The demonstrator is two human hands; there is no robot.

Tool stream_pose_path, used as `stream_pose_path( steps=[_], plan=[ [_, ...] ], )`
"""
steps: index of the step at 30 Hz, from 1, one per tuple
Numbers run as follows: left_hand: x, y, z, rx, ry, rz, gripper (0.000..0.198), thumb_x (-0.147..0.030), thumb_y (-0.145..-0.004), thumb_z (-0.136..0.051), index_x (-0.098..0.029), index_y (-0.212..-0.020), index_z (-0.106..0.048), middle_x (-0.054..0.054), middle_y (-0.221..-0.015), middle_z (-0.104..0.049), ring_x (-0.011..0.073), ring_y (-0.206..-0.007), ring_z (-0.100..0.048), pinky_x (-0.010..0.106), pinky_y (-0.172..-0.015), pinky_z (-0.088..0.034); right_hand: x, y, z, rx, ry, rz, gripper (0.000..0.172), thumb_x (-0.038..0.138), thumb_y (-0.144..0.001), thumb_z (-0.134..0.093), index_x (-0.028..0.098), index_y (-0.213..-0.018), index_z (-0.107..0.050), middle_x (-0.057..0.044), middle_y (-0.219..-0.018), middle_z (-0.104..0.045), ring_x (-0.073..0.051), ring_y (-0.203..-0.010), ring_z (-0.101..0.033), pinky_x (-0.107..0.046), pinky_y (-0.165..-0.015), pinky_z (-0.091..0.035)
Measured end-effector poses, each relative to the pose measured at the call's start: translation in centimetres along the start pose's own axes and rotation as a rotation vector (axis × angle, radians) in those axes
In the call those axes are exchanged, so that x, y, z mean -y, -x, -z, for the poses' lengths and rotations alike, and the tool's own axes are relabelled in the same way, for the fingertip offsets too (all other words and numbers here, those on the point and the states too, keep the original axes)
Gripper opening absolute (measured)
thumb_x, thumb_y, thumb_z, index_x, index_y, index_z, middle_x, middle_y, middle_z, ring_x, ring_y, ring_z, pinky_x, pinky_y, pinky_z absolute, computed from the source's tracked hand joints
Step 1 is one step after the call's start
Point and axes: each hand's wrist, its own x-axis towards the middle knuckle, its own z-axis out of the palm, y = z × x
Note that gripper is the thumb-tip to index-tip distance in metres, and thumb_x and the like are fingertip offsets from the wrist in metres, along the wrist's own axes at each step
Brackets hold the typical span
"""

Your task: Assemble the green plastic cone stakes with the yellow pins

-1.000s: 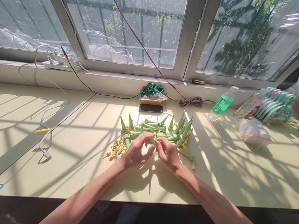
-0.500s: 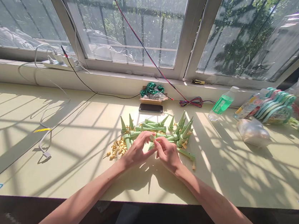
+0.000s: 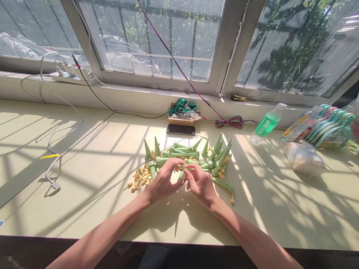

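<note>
A green plastic spike points down between my hands, its wide end mostly hidden behind my fingers. My left hand curls round that wide end from the left, thumb below. From the right, my right hand pinches at the same end; any small part in its fingertips is hidden. Beyond the hands lies a pile of green spikes, several of them standing point up at the right. Small yellow plastic pieces are heaped beside my left hand, and a single yellow piece lies right of my right hand.
Behind the pile are a black phone and a small cardboard box with green material. To the right stand a green-labelled bottle, a plastic-wrapped bundle and pastel hangers. A white cable trails at the left.
My fingers have shifted slightly at the spike's wide end, which has tilted and shows less. Both arms stay nearly in place, and the pile looks the same.
</note>
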Motion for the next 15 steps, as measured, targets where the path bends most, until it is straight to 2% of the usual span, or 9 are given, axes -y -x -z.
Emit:
stream_pose_path(
  steps=[8,15],
  plan=[
    [-0.35,-0.14,-0.01,-0.040,0.003,-0.006,0.041,-0.008,-0.079,-0.064,-0.020,-0.115,-0.049,0.008,-0.107,-0.061,0.0201,-0.096,-0.063,0.034,-0.079,-0.058,0.23,0.09,-0.02,0.014,-0.021,-0.019,0.020,0.032,-0.099,-0.047,0.020,-0.115,-0.052,0.000,-0.067,-0.070,-0.015,-0.050,-0.062,-0.026,-0.054,-0.047],
    [-0.33,-0.14,-0.05,-0.057,0.017,-0.015,0.038,-0.009,-0.079,-0.066,-0.020,-0.111,-0.049,0.007,-0.105,-0.060,0.0214,-0.100,-0.063,0.036,-0.083,-0.058,0.22,0.08,-0.06,0.014,-0.038,-0.017,0.018,0.031,-0.100,-0.045,0.021,-0.112,-0.051,0.001,-0.068,-0.068,-0.015,-0.051,-0.062,-0.026,-0.053,-0.047]
  ],
)
